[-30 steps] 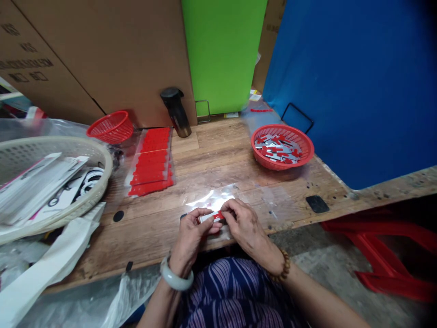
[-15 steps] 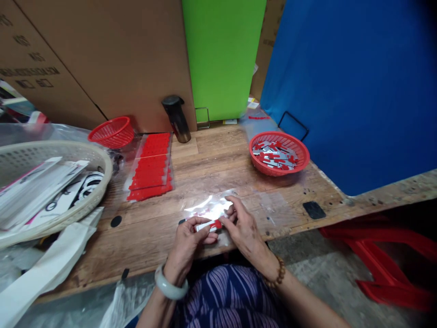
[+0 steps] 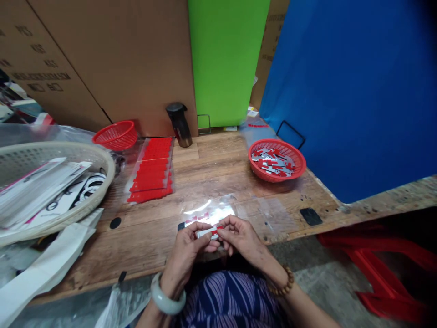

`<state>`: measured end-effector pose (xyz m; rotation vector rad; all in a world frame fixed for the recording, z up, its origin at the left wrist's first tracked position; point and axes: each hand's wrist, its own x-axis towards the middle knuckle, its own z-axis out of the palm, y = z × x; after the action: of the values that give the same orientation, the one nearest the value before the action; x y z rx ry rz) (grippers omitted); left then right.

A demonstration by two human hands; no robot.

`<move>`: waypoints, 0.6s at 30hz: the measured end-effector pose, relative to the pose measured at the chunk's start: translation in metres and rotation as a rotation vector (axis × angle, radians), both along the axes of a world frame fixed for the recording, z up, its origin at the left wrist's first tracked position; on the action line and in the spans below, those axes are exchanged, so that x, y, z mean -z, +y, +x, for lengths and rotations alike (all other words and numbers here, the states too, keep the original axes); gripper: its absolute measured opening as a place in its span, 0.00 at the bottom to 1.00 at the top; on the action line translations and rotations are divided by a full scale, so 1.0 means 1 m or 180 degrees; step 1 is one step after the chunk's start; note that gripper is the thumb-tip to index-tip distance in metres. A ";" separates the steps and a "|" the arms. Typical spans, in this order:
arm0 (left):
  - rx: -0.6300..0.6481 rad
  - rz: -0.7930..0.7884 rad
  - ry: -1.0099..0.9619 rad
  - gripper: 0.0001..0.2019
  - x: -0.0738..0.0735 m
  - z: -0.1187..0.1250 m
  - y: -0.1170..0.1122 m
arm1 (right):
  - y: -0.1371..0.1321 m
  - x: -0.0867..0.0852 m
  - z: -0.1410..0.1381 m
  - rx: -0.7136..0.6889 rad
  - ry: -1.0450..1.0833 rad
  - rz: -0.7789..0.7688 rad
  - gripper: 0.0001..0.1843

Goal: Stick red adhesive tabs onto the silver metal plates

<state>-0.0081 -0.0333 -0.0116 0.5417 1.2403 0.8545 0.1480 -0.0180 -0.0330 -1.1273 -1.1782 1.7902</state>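
Near the table's front edge, my left hand (image 3: 193, 240) pinches the left part of a small white strip with a red piece on it (image 3: 205, 232). My right hand (image 3: 241, 235) is closed on the red end of the same strip, thumb on top. What lies under the fingertips is hidden. Just beyond both hands a shiny clear plastic sheet (image 3: 221, 210) with faint red marks lies flat on the wood. A red basket (image 3: 298, 169) to the right holds many similar grey-and-red strips (image 3: 273, 162).
Red pieces in clear film (image 3: 152, 168) lie at left, near a second red basket (image 3: 118, 136) and a dark tumbler (image 3: 180, 125). A large cream basket (image 3: 109, 180) with printed cards stands far left. Green (image 3: 227, 64) and blue panels (image 3: 348, 91) rise behind.
My right hand has come down onto the strip and now grips its red end. My left hand keeps its pinch. The view has tilted slightly upward.
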 end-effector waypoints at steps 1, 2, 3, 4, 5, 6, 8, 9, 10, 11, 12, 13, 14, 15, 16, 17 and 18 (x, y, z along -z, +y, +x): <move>0.0018 0.0030 0.0009 0.17 0.000 0.000 -0.001 | 0.001 0.002 0.000 0.0005 0.0055 -0.0024 0.16; 0.0036 0.0048 0.0015 0.18 -0.001 0.000 -0.001 | 0.001 0.003 -0.001 0.0003 0.0116 -0.0056 0.16; 0.0048 0.0054 0.0022 0.18 -0.001 0.000 -0.001 | 0.002 0.004 -0.001 -0.0005 0.0168 -0.0099 0.16; 0.0055 0.0049 0.0031 0.19 -0.002 -0.001 -0.001 | 0.002 0.005 -0.001 -0.0011 0.0213 -0.0153 0.16; 0.0053 0.0044 0.0041 0.19 -0.003 -0.001 -0.001 | 0.002 0.006 -0.002 -0.0004 0.0259 -0.0213 0.16; 0.0046 0.0037 0.0052 0.19 -0.003 -0.001 0.000 | 0.002 0.006 -0.002 0.0013 0.0312 -0.0273 0.17; 0.0011 0.0039 0.0085 0.19 -0.005 -0.001 0.001 | 0.002 0.005 -0.003 0.0057 0.0427 -0.0345 0.18; -0.0006 0.0049 0.0105 0.19 -0.005 -0.001 0.001 | 0.002 0.004 -0.004 0.0077 0.0465 -0.0344 0.19; -0.0018 0.0070 0.0127 0.19 -0.005 -0.001 0.002 | 0.001 0.004 -0.004 0.0081 0.0476 -0.0318 0.20; -0.0022 0.0097 0.0148 0.19 -0.006 0.000 0.002 | 0.001 0.003 -0.004 0.0071 0.0451 -0.0269 0.20; -0.0010 0.0121 0.0171 0.19 -0.006 0.000 0.002 | 0.001 0.002 -0.004 0.0045 0.0392 -0.0204 0.20; 0.0016 0.0139 0.0204 0.18 -0.006 0.001 0.003 | 0.000 0.002 -0.004 0.0024 0.0312 -0.0138 0.20; 0.0051 0.0143 0.0244 0.18 -0.005 0.001 0.003 | 0.000 0.002 -0.004 0.0001 0.0227 -0.0084 0.19; 0.0103 0.0135 0.0276 0.18 -0.004 0.001 0.003 | 0.000 0.003 -0.004 -0.0020 0.0155 -0.0044 0.19; 0.0163 0.0126 0.0318 0.19 -0.003 0.001 0.002 | 0.000 0.003 -0.003 -0.0041 0.0104 -0.0029 0.18; 0.0218 0.0109 0.0337 0.19 -0.001 0.001 0.002 | 0.001 0.004 -0.002 -0.0069 0.0076 -0.0038 0.18; 0.0314 0.0103 0.0314 0.19 0.002 0.001 0.002 | 0.001 0.005 -0.001 -0.0099 0.0083 -0.0076 0.19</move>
<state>-0.0072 -0.0308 -0.0134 0.6723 1.2801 0.7733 0.1465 -0.0171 -0.0382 -1.1016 -1.1679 1.8414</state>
